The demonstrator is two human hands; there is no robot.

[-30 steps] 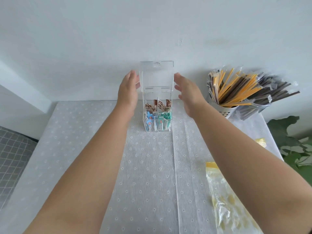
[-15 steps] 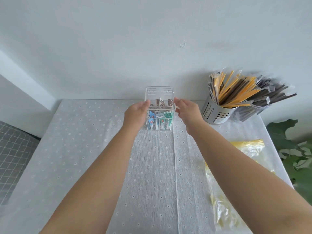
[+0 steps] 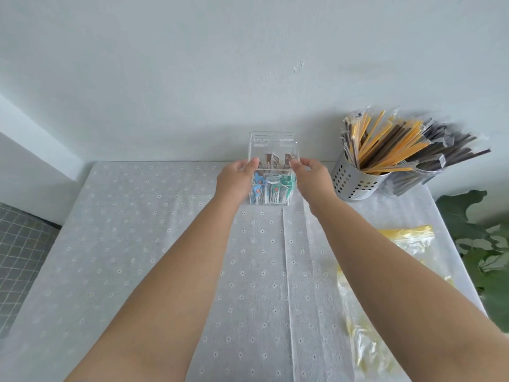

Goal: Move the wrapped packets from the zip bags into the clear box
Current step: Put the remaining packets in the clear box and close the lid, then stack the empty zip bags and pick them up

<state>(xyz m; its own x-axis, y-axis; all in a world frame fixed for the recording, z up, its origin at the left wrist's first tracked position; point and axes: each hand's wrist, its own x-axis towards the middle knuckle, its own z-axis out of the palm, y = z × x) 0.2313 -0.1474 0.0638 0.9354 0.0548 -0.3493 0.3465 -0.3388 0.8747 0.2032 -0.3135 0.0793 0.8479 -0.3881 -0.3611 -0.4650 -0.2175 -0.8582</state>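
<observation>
The left hand (image 3: 237, 180) and right hand (image 3: 311, 176) rested against opposite sides of the clear box (image 3: 272, 172), fingers lightly curled on its top edges. A second earlier its lid stood upright; now it lay shut over the wrapped packets (image 3: 271, 190). Zip bags (image 3: 363, 321) lay flat on the table (image 3: 137, 244), so filling looked finished.

The desk wears a white cloth (image 3: 137, 244) dotted with small pale flowers. The clear acrylic box (image 3: 272, 150) shows blue (image 3: 257, 186), teal-green (image 3: 283, 186) and brown (image 3: 271, 161) wrapped packets. A silver perforated metal cup (image 3: 355, 186) holds orange and dark-brown sticks (image 3: 391, 150). The zip bags (image 3: 407, 238) have yellow strips. Beside them, dark green leaves (image 3: 468, 213); grey gridded floor (image 3: 19, 249).
</observation>
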